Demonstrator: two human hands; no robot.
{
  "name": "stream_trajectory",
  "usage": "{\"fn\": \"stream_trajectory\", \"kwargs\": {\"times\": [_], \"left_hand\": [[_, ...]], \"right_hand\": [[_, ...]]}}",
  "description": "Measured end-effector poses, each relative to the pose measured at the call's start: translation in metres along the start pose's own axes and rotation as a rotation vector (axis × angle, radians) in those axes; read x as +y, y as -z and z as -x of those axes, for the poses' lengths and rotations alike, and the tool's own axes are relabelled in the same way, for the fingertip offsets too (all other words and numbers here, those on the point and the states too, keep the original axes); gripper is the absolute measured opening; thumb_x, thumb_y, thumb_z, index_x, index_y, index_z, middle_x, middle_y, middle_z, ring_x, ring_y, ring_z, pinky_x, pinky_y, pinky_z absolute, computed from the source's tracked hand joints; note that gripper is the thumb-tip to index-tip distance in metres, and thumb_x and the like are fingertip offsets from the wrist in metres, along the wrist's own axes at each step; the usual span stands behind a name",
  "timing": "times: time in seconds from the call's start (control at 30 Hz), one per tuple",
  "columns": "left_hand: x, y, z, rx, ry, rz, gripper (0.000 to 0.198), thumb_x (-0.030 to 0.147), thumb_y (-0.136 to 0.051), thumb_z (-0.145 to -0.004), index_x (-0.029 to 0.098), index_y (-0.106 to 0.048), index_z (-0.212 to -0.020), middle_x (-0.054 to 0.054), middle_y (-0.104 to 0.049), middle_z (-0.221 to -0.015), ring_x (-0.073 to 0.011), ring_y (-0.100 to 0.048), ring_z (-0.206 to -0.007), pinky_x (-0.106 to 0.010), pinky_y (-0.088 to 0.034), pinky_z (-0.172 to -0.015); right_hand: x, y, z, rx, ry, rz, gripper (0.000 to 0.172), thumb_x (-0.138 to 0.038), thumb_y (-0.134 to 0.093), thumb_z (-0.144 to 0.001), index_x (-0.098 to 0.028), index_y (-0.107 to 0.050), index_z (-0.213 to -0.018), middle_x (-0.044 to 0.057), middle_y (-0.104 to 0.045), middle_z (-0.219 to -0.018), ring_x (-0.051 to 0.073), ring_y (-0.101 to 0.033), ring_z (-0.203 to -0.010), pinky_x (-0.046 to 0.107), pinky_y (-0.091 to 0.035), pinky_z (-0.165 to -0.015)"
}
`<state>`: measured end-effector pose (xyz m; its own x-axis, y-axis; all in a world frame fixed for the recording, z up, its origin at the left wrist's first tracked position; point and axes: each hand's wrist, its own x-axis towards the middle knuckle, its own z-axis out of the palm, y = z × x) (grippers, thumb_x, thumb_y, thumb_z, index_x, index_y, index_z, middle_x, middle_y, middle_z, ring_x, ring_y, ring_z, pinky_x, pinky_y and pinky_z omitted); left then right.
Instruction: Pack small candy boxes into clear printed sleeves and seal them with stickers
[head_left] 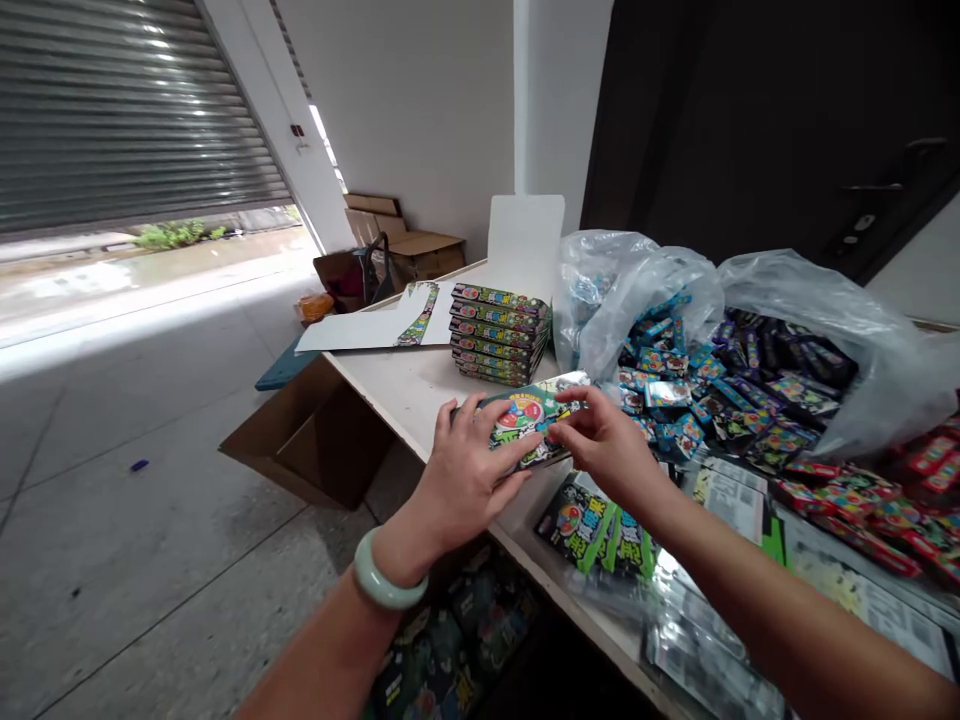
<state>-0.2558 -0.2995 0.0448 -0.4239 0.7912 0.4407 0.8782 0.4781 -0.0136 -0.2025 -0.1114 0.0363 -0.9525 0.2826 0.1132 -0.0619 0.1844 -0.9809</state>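
Note:
My left hand (469, 465) and my right hand (604, 445) both grip a green printed packet box (529, 415) just above the near edge of the white table (409, 385). The left hand's fingers curl over the box's left end, with a pale green bangle (386, 575) on that wrist. With pinched fingers, the right hand grips the box's right side. A stack of several similar flat boxes (499, 335) stands behind it on the table.
Open plastic bags (810, 330) spill blue and purple small packets (690, 385) at the right. Red packets (892, 500) and flat green cartons (592, 525) lie nearer. Unfolded white cardboard (375, 325) lies at the table's far end. Brown boxes (307, 440) sit on the floor.

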Motion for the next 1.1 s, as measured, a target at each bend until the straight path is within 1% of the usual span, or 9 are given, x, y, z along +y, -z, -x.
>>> {"fn": "stream_trajectory", "kwargs": {"times": [0.1, 0.3, 0.43, 0.57, 0.7, 0.8, 0.93, 1.03, 1.1], "left_hand": [[0.001, 0.0, 0.002, -0.008, -0.01, -0.008, 0.038, 0.033, -0.056, -0.089, 0.034, -0.059, -0.127, -0.011, -0.046, -0.135, -0.0371, -0.035, -0.127, -0.061, -0.029, -0.101], [0.004, -0.002, 0.003, -0.009, -0.005, 0.011, 0.034, 0.036, -0.056, -0.089, 0.03, -0.061, -0.122, -0.012, -0.047, -0.135, -0.0368, -0.036, -0.128, -0.059, -0.027, -0.103], [0.004, -0.003, 0.002, -0.004, 0.033, 0.012, 0.052, 0.038, -0.058, -0.087, 0.023, -0.049, -0.136, -0.015, -0.045, -0.137, -0.0358, -0.036, -0.128, -0.056, -0.026, -0.106], [0.005, -0.002, -0.004, -0.055, 0.059, -0.054, 0.064, 0.041, -0.06, -0.083, 0.029, -0.041, -0.143, -0.015, -0.037, -0.142, -0.0382, -0.038, -0.123, -0.057, -0.031, -0.101], [0.007, 0.0, -0.007, -0.094, 0.093, -0.076, 0.061, 0.04, -0.06, -0.081, 0.027, -0.046, -0.139, -0.015, -0.037, -0.143, -0.0388, -0.037, -0.122, -0.056, -0.031, -0.099], [0.006, 0.0, -0.008, -0.081, 0.1, -0.079, 0.061, 0.04, -0.06, -0.081, 0.025, -0.047, -0.138, -0.015, -0.039, -0.142, -0.0385, -0.038, -0.121, -0.056, -0.031, -0.099], [0.005, -0.003, -0.009, -0.085, 0.132, -0.079, 0.071, 0.043, -0.06, -0.079, 0.016, -0.04, -0.142, -0.017, -0.042, -0.142, -0.0378, -0.039, -0.123, -0.055, -0.029, -0.103], [0.005, -0.003, -0.009, -0.065, 0.149, -0.059, 0.08, 0.044, -0.059, -0.079, 0.01, -0.03, -0.146, -0.018, -0.043, -0.143, -0.0361, -0.04, -0.123, -0.052, -0.027, -0.105], [0.005, -0.003, -0.008, -0.059, 0.148, -0.048, 0.08, 0.043, -0.058, -0.081, 0.01, -0.027, -0.147, -0.018, -0.043, -0.144, -0.035, -0.039, -0.125, -0.051, -0.027, -0.106]], "right_hand": [[-0.001, 0.003, -0.005, 0.0, -0.027, 0.164, 0.017, -0.027, -0.062, -0.072, -0.023, -0.045, -0.077, -0.008, -0.051, -0.056, 0.009, -0.044, -0.043, 0.021, -0.034, -0.041], [-0.012, 0.005, -0.02, -0.034, -0.002, 0.539, 0.019, -0.016, -0.064, -0.067, -0.022, -0.046, -0.064, -0.007, -0.052, -0.051, 0.009, -0.043, -0.042, 0.022, -0.025, -0.041], [-0.025, 0.004, -0.027, -0.065, 0.032, 0.731, 0.025, -0.012, -0.067, -0.063, -0.022, -0.045, -0.055, -0.006, -0.051, -0.047, 0.01, -0.043, -0.042, 0.023, -0.026, -0.042], [-0.033, 0.005, -0.031, -0.106, 0.005, 0.789, 0.026, -0.014, -0.069, -0.065, -0.023, -0.048, -0.055, -0.005, -0.05, -0.044, 0.011, -0.045, -0.04, 0.025, -0.028, -0.043], [-0.034, 0.008, -0.043, -0.278, 0.044, 0.858, 0.03, -0.018, -0.075, -0.062, -0.023, -0.05, -0.047, -0.006, -0.043, -0.035, 0.01, -0.043, -0.035, 0.024, -0.027, -0.042], [-0.033, 0.013, -0.047, -0.372, -0.016, 0.948, 0.039, -0.029, -0.077, -0.068, -0.022, -0.049, -0.042, -0.005, -0.039, -0.032, 0.011, -0.044, -0.035, 0.025, -0.029, -0.044], [-0.028, 0.03, -0.028, -0.186, 0.04, 1.068, 0.032, -0.044, -0.076, -0.071, -0.022, -0.056, -0.058, -0.002, -0.051, -0.044, 0.016, -0.052, -0.046, 0.027, -0.032, -0.048], [-0.016, 0.041, -0.008, -0.1, 0.291, 1.088, 0.023, -0.039, -0.075, -0.075, -0.024, -0.063, -0.086, 0.003, -0.067, -0.072, 0.023, -0.063, -0.067, 0.032, -0.043, -0.06], [-0.005, 0.039, 0.0, -0.11, 0.52, 1.089, 0.045, -0.042, -0.077, -0.074, -0.024, -0.061, -0.112, 0.01, -0.069, -0.11, 0.031, -0.062, -0.101, 0.041, -0.046, -0.084]]}}
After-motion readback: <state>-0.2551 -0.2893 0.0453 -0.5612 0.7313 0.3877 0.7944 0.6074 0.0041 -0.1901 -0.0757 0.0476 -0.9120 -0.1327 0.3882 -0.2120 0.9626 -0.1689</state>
